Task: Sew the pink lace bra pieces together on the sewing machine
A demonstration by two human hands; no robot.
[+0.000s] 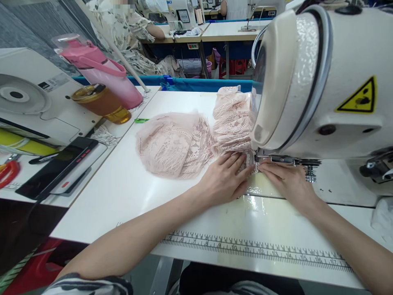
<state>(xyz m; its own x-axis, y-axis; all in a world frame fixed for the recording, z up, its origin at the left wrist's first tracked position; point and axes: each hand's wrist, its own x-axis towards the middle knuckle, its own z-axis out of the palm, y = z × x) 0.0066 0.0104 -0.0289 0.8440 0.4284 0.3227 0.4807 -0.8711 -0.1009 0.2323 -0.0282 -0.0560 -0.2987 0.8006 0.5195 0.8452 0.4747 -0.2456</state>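
Pale pink lace fabric (175, 143) lies bunched on the white sewing table, with a second gathered stretch running back beside the sewing machine head (276, 82). My left hand (225, 178) rests flat on the near edge of the lace, fingers stretched toward the needle area. At the right of the presser foot, my right hand (287, 180) has its fingertips drawn together at the lace edge, under the metal attachment (288, 159). The needle and the exact bit of fabric at the right fingertips are hidden.
Left of the fabric stand a pink water bottle (98, 71), an amber cup (102, 104), a black device (58, 168) and red-handled scissors (9, 174). A printed ruler (245, 250) runs along the front edge. Beyond the table, a person in a patterned garment (123, 37) sits.
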